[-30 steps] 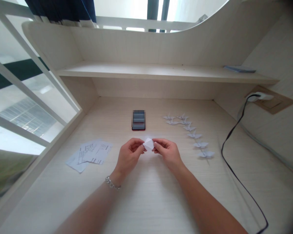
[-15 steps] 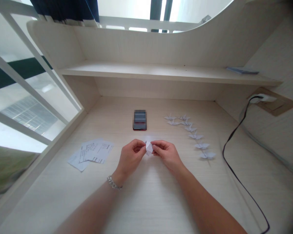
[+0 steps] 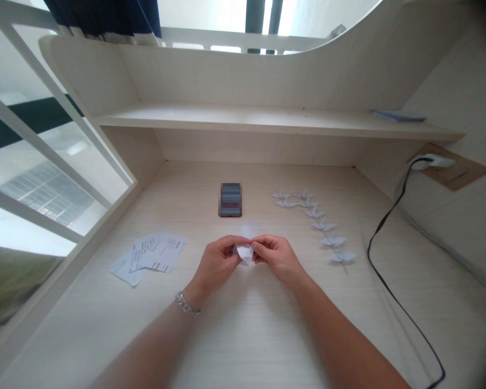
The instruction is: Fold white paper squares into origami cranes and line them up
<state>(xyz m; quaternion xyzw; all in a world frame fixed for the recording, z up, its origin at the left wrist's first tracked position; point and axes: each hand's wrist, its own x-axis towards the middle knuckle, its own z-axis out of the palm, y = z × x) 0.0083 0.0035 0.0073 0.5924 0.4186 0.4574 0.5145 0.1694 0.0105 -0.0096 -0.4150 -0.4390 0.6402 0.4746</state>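
A small folded piece of white paper [image 3: 244, 253] is pinched between both hands just above the desk, near its middle. My left hand [image 3: 217, 264], with a metal bracelet at the wrist, grips the paper's left side with closed fingers. My right hand [image 3: 276, 258] holds the right side, fingertips pressed together on it. Most of the paper is hidden by the fingers.
Several white paper cranes [image 3: 316, 221] lie in a curved row to the right. A phone [image 3: 230, 199] lies beyond the hands. Printed paper slips [image 3: 149, 256] lie at the left. A black cable [image 3: 384, 254] runs from a wall socket [image 3: 433, 160] down the right side. A shelf [image 3: 267, 120] spans the back.
The hands have drawn closer together over the paper and shifted slightly toward me. The paper now shows less between the fingers.
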